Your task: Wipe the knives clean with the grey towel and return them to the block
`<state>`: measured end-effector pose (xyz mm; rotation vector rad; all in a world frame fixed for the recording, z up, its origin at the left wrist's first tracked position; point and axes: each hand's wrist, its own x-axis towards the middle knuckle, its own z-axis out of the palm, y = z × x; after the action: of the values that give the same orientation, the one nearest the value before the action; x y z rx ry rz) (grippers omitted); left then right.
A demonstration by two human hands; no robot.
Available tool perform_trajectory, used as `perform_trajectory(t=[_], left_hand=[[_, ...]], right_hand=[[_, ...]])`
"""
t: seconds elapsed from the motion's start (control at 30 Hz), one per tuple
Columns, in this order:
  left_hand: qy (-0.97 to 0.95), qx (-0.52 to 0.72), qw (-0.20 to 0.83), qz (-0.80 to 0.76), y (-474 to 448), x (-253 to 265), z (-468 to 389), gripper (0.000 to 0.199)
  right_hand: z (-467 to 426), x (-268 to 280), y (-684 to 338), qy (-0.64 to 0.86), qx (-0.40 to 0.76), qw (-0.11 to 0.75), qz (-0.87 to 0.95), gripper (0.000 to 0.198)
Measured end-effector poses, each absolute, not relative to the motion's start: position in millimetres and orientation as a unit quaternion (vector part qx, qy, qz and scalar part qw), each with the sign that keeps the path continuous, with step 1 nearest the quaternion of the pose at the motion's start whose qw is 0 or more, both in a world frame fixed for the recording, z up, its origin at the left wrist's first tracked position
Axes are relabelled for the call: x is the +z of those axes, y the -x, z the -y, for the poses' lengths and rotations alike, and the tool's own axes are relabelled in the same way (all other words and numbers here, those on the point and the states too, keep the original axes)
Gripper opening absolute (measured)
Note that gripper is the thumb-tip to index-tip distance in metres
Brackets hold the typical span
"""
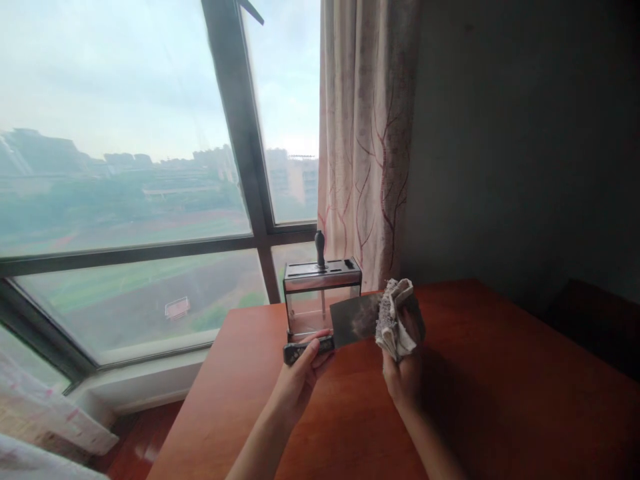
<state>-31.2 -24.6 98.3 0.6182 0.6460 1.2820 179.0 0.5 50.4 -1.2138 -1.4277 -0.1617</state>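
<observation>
My left hand [306, 370] is closed round the dark handle of a cleaver [353, 321], whose broad grey blade points to the right above the table. A greyish-white cloth [395, 323] is bunched in my right hand [405, 373] and covers the far end of the blade. The fingers of that hand are partly hidden by the cloth. Just behind the cleaver stands a knife block [323, 270] with clear sides and a dark top. One knife with a black handle [320, 250] is upright in it, its thin blade showing through the side.
The reddish-brown wooden table [240, 400] spreads beneath my hands. Beyond its left edge are a large window [125, 247] and a low sill [145, 373]. A patterned curtain [367, 147] hangs behind the knife block, beside a dark wall [500, 133].
</observation>
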Motion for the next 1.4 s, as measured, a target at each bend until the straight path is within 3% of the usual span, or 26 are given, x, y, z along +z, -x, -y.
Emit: perform_trajectory(t=[0.17,0.37,0.6,0.9,1.27,1.4], left_hand=[[-0.291,0.59,0.695,-0.29,28,98,25,0.033],[-0.353,0.558,0.68,-0.318,18,96,31,0.037],[-0.403,0.53,0.663,-0.342,19,100,33,0.04],[-0.425,0.533,0.646,-0.344,28,98,31,0.034],[-0.379,0.538,0.677,-0.329,18,93,31,0.035],[-0.374,0.536,0.693,-0.305,17,92,31,0.032]], right_hand=[[11,53,-161,0.525,-0.1,0.5,0.681,0.057],[33,63,-138,0.406,-0.062,0.44,0.799,0.065],[28,67,-149,0.409,-0.085,0.473,0.776,0.062],[-3,53,-184,0.51,-0.066,0.59,0.623,0.048],[33,67,-139,0.416,-0.051,0.44,0.794,0.067],[36,73,-137,0.395,-0.065,0.427,0.811,0.067]])
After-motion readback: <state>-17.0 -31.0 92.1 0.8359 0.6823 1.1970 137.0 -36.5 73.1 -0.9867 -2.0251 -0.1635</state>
